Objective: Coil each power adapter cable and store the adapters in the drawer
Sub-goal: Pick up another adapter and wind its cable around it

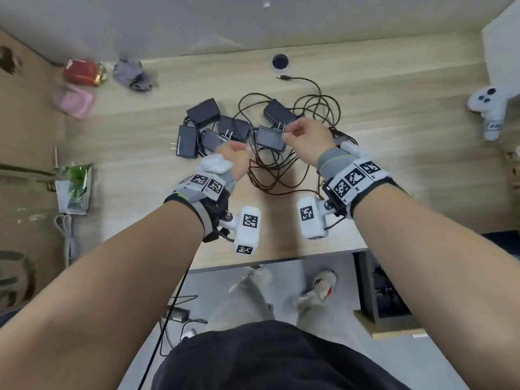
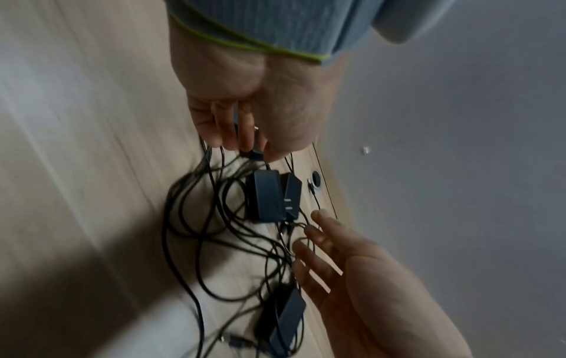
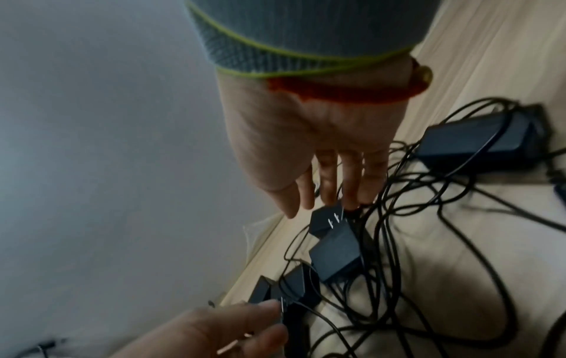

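I stand at the wooden desk (image 1: 394, 153) with both arms stretched over a heap of black power adapters (image 1: 270, 137) and their tangled cables (image 1: 270, 175), which lie around the middle of the desktop, nearer the back edge than the front. My right hand (image 1: 305, 137) hangs over the right part of the heap, its fingers curled down; in the left wrist view its thumb and fingers look closed on something dark among the cables, but the blur is such that I cannot tell what it is, or whether it is truly gripped. My left hand (image 1: 235, 156) is just beside it to the left, above the adapters there; seen from its own wrist camera the fingers (image 2: 318, 237) are spread and loose over the cables, holding nothing. One cable end with its barrel plug (image 1: 282, 77) lies apart toward the back edge, near a round cable hole (image 1: 280, 62). At the back left corner sit a red packet (image 1: 81, 72), a pink box (image 1: 77, 102) and a crumpled purple cloth (image 1: 132, 74). A white controller (image 1: 489, 108) rests by the right edge. No drawer shows clearly in any view.
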{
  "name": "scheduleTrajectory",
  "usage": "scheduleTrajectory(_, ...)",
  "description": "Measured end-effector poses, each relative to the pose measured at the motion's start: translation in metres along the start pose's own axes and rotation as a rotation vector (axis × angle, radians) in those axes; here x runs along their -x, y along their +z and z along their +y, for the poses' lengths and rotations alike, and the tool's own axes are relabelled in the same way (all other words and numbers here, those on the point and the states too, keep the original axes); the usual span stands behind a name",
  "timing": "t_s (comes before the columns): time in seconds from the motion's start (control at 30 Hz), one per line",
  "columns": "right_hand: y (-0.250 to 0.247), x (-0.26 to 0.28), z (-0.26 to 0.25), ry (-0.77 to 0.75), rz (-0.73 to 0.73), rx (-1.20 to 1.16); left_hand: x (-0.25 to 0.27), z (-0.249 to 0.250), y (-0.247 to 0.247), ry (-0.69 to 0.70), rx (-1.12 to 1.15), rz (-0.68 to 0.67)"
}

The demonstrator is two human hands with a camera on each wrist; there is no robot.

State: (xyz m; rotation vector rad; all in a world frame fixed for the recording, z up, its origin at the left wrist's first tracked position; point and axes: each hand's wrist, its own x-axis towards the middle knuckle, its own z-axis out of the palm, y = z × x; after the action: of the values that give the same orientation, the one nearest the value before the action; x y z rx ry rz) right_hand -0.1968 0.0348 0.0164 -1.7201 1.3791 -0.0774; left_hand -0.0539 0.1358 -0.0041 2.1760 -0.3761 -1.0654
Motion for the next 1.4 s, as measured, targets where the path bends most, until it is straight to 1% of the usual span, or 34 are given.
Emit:
scheduleTrajectory(0.07, 0.013, -0.014, -0.003, 0.062, 0.0, 0.068, -0.011, -0.005, -0.007, 0.023, -0.027, 0.011)
scheduleTrajectory(0.17, 0.037, -0.035, -0.011, 0.189, 0.023, 0.141, -0.038, -0.014, -0.022, 0.024, -0.076, -0.04)
scheduleTrajectory(0.3, 0.056, -0.052, -0.014, 0.372, 0.063, 0.15, -0.058, -0.024, -0.03, 0.028, -0.086, -0.058)
scheduleTrajectory(0.37, 0.058, -0.055, -0.013, 0.416, 0.035, 0.187, -0.062, -0.026, -0.028, 0.033, -0.095, -0.07)
scheduleTrajectory(0.47, 0.058, -0.054, -0.015, 0.406, -0.039, 0.24, -0.067, -0.029, -0.029, 0.033, -0.109, -0.077)
scheduleTrajectory(0.57, 0.051, -0.05, -0.016, 0.366, -0.037, 0.233, -0.07, -0.029, -0.032, 0.018, -0.119, -0.095)
scheduleTrajectory(0.63, 0.038, -0.045, -0.016, 0.336, -0.016, 0.176, -0.067, -0.023, -0.034, 0.015, -0.123, -0.112)
scheduleTrajectory(0.7, 0.022, -0.038, -0.019, 0.315, 0.013, 0.095, -0.06, -0.012, -0.036, 0.045, -0.117, -0.124)
scheduleTrajectory(0.8, -0.01, -0.025, -0.032, 0.196, 0.046, 0.027, -0.04, 0.019, -0.039, 0.164, -0.078, -0.115)
scheduleTrajectory(0.83, -0.024, -0.02, -0.04, 0.14, 0.049, -0.036, -0.03, 0.035, -0.04, 0.215, -0.077, -0.121)
scheduleTrajectory(0.93, -0.074, 0.006, -0.069, -0.07, 0.017, -0.257, 0.014, 0.089, -0.043, 0.377, -0.053, -0.165)
scheduleTrajectory(1.0, -0.095, 0.017, -0.088, -0.182, -0.034, -0.284, 0.031, 0.112, -0.046, 0.449, -0.047, -0.184)
scheduleTrajectory(1.03, -0.109, 0.026, -0.097, -0.239, -0.028, -0.292, 0.042, 0.126, -0.048, 0.496, -0.054, -0.208)
scheduleTrajectory(1.13, -0.145, 0.041, -0.114, -0.342, 0.01, -0.301, 0.078, 0.163, -0.051, 0.615, -0.027, -0.332)
scheduleTrajectory(1.2, -0.156, 0.043, -0.119, -0.38, -0.011, -0.317, 0.091, 0.18, -0.051, 0.574, 0.061, -0.392)
scheduleTrajectory(1.27, -0.166, 0.052, -0.122, -0.417, -0.038, -0.347, 0.106, 0.196, -0.048, 0.515, 0.146, -0.411)
scheduleTrajectory(1.33, -0.171, 0.059, -0.123, -0.42, -0.091, -0.399, 0.117, 0.209, -0.048, 0.492, 0.248, -0.387)
scheduleTrajectory(1.4, -0.168, 0.068, -0.122, -0.424, -0.202, -0.41, 0.124, 0.22, -0.049, 0.481, 0.346, -0.31)
